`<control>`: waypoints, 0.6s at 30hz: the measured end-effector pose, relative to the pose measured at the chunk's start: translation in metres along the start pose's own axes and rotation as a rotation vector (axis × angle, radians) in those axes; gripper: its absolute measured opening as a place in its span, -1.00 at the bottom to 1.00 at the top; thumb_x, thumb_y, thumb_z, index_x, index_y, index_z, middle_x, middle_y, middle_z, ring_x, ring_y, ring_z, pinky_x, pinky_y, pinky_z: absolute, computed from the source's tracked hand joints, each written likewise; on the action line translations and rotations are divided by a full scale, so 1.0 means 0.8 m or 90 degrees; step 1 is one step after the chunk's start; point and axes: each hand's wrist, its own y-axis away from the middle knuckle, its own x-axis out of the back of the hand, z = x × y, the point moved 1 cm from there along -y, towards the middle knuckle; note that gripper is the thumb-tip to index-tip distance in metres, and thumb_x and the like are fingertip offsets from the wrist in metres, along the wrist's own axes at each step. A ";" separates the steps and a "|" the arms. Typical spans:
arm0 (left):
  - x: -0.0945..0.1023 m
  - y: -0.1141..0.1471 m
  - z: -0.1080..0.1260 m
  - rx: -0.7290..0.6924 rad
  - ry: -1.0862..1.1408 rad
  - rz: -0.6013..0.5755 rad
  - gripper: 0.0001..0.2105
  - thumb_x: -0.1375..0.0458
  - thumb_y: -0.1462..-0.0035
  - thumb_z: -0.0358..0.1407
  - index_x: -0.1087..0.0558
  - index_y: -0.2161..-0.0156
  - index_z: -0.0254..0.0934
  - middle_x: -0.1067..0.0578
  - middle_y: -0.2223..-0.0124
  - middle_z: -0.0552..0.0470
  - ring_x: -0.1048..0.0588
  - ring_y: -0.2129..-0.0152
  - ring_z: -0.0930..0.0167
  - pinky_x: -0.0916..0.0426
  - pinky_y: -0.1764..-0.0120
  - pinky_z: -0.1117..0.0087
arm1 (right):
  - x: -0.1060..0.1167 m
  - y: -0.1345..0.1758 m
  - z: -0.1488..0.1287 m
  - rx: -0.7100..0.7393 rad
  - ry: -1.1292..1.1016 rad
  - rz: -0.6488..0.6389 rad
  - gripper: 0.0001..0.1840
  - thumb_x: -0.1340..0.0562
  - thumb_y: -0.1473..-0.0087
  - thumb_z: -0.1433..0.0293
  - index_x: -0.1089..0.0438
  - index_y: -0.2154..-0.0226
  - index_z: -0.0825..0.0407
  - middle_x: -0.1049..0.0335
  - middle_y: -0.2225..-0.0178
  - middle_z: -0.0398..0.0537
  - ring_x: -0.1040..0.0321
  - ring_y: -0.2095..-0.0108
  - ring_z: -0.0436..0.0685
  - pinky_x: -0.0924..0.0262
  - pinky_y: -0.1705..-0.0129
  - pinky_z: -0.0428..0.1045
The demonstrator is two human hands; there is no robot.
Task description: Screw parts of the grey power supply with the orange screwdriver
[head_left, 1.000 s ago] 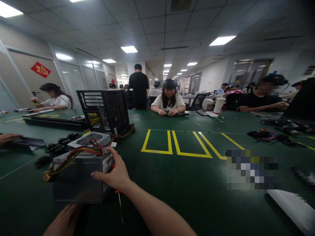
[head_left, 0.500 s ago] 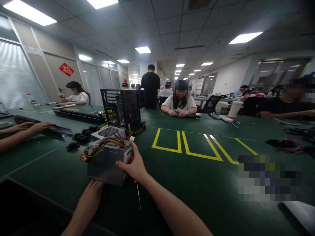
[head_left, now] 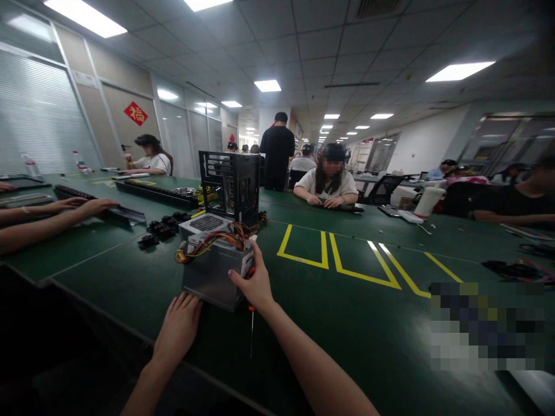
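A grey computer power supply (head_left: pixel 212 280) stands on the green table, colored cables bunched over its top. My right hand (head_left: pixel 255 283) grips its right side, thumb on the near face and index finger stretched up along the far edge. My left hand (head_left: pixel 180 320) lies flat with fingers extended, fingertips at the box's lower left corner. Just below my right hand, a screwdriver (head_left: pixel 251 329) with an orange handle lies on the table, its handle partly hidden. Directly behind is another grey unit with a fan grille (head_left: pixel 210 223).
A black computer case (head_left: pixel 229 188) stands behind the grey units. Black parts (head_left: pixel 165 227) lie to the left, near a co-worker's hands (head_left: pixel 91 206). Yellow tape outlines (head_left: pixel 303 261) mark the table at right. Another person (head_left: pixel 327 185) sits opposite.
The view has swung left, so everything sits further right in the picture. My left hand shows more fully, its fingers flat beside the power supply. My right hand keeps its grip.
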 end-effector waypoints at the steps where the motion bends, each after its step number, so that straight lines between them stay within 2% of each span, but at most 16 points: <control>1: -0.001 0.000 -0.001 0.005 0.001 -0.010 -0.67 0.20 -0.17 -0.31 -0.34 0.09 -0.27 -0.31 -0.06 -0.09 -0.21 -0.05 0.28 -0.05 -0.08 0.10 | 0.000 0.000 -0.001 -0.005 0.009 -0.012 -0.04 -0.33 0.25 0.29 0.13 -0.16 -0.14 -0.13 -0.05 -0.07 -0.12 -0.04 0.14 -0.01 -0.07 0.05; 6: -0.003 0.001 -0.002 -0.002 0.007 -0.011 -0.67 0.20 -0.17 -0.28 -0.35 0.10 -0.27 -0.35 -0.02 -0.10 -0.24 -0.03 0.27 -0.08 -0.07 0.11 | 0.001 0.010 0.000 -0.056 0.025 -0.057 0.10 -0.36 0.32 0.27 0.26 -0.19 -0.11 -0.10 -0.05 0.02 -0.12 -0.04 0.20 -0.02 -0.06 0.10; 9: -0.007 0.000 -0.004 0.004 0.003 0.014 -0.65 0.22 -0.18 -0.27 -0.35 0.10 -0.29 -0.35 -0.02 -0.12 -0.21 -0.06 0.25 -0.08 -0.07 0.11 | -0.002 0.013 0.003 -0.066 -0.006 -0.040 0.18 -0.39 0.39 0.29 0.29 -0.20 -0.10 -0.10 -0.06 0.03 -0.12 -0.05 0.20 -0.01 -0.06 0.11; 11: -0.010 -0.003 -0.007 0.000 0.015 0.033 -0.63 0.23 -0.18 -0.27 -0.34 0.07 -0.33 -0.33 -0.04 -0.14 -0.18 -0.08 0.24 -0.08 -0.07 0.10 | -0.004 0.012 0.003 -0.081 -0.041 -0.006 0.15 -0.39 0.39 0.30 0.25 -0.19 -0.10 -0.12 -0.06 0.01 -0.13 -0.04 0.18 -0.03 -0.05 0.09; 14: -0.009 -0.008 -0.008 -0.019 0.065 0.068 -0.62 0.23 -0.18 -0.26 -0.31 0.04 -0.35 -0.33 -0.05 -0.15 -0.17 -0.08 0.25 -0.10 -0.07 0.10 | -0.002 0.006 0.002 -0.153 -0.097 0.049 0.09 -0.39 0.41 0.32 0.13 -0.16 -0.10 -0.21 -0.01 -0.04 -0.20 0.01 0.14 -0.10 0.00 0.06; 18: 0.000 -0.013 0.011 -0.029 0.172 0.110 -0.60 0.23 -0.19 -0.26 -0.29 0.00 -0.42 -0.32 -0.05 -0.17 -0.18 -0.08 0.31 -0.08 -0.11 0.18 | 0.017 -0.004 0.006 -0.248 -0.121 0.089 -0.07 -0.36 0.32 0.29 0.03 -0.12 -0.07 -0.32 0.11 -0.07 -0.31 0.14 0.12 -0.23 0.14 0.01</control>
